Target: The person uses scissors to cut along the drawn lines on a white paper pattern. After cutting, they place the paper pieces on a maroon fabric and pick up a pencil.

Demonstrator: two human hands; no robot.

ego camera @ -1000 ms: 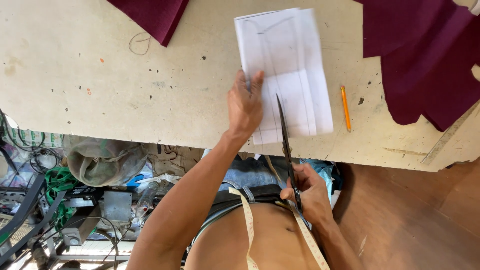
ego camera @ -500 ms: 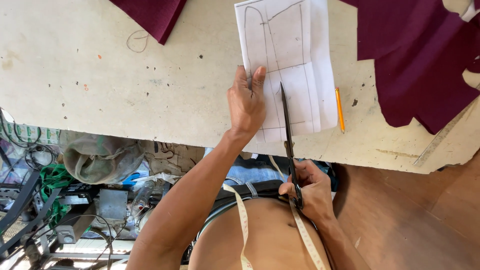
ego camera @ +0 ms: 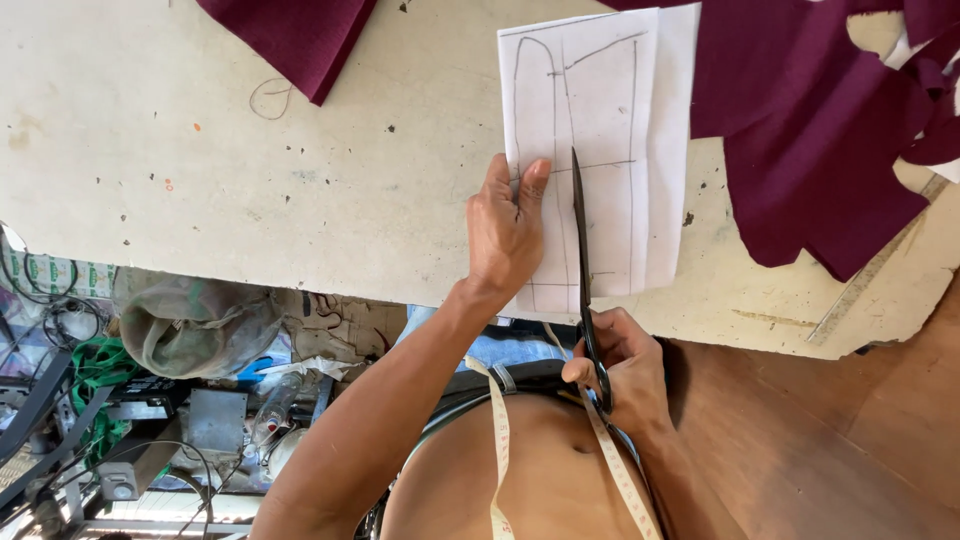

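A white paper pattern with pencil lines lies on the worn cream table, its near end overhanging the table edge. My left hand presses flat on the paper's left part. My right hand grips the handles of long black scissors, whose blades run up along a drawn line in the paper. A yellow measuring tape hangs around my neck over my bare torso.
Maroon fabric covers the table's right side, and another maroon piece lies at the top. A thread loop rests on the table. Below the edge at left are a grey-green bag, cables and clutter; brown floor at right.
The scissors have advanced further up into the paper. My left hand stays pressed on the pattern. The orange pencil beside the paper is no longer visible.
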